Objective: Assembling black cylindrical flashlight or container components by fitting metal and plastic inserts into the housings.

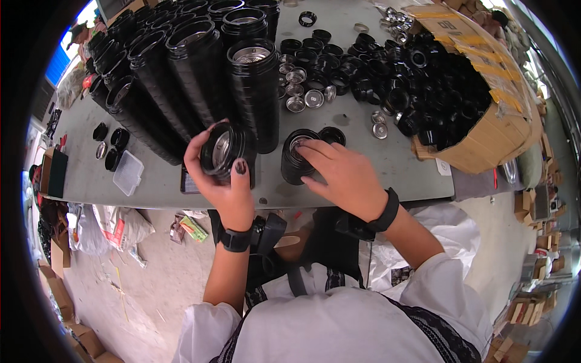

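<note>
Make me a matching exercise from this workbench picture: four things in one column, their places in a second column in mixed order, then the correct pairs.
Things:
1. cardboard box
2. clear plastic case
3. black ring stack
4. small silver discs

Places:
A. held in the left hand
B. table's right end, spilling black rings
C. table's left part, near the front edge
D. loose on the table, middle, behind the right hand

Pairs: 1-B, 2-C, 3-A, 4-D
</note>
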{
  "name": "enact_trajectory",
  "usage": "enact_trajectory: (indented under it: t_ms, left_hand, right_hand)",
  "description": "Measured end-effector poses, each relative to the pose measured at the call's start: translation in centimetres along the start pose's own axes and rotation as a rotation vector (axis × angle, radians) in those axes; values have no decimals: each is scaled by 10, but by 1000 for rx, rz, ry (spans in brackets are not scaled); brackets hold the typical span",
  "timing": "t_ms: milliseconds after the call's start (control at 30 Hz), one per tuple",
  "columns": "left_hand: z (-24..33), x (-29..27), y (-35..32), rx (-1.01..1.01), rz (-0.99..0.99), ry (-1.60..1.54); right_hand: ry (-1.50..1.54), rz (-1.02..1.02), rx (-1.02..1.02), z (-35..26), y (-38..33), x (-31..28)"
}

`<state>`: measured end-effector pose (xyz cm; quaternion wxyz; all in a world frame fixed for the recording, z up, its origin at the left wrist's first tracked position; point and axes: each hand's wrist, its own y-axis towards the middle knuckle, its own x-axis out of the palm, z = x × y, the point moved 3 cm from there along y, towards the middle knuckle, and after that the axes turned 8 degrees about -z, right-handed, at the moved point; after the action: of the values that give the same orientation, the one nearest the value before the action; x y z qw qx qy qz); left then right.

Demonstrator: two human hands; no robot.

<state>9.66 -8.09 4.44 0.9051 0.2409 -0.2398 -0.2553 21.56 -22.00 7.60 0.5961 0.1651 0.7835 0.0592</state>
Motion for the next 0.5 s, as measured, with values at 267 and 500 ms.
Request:
enact_trajectory:
  t_ms: [267, 500]
  left_hand:
    - [-6, -8, -30, -134, -77, 7]
    - [-11, 3, -38, -123, -148, -59]
  right_hand:
    - [-97, -302, 118, -3, 12, 6]
    - [-135, -293, 149, 0, 19, 5]
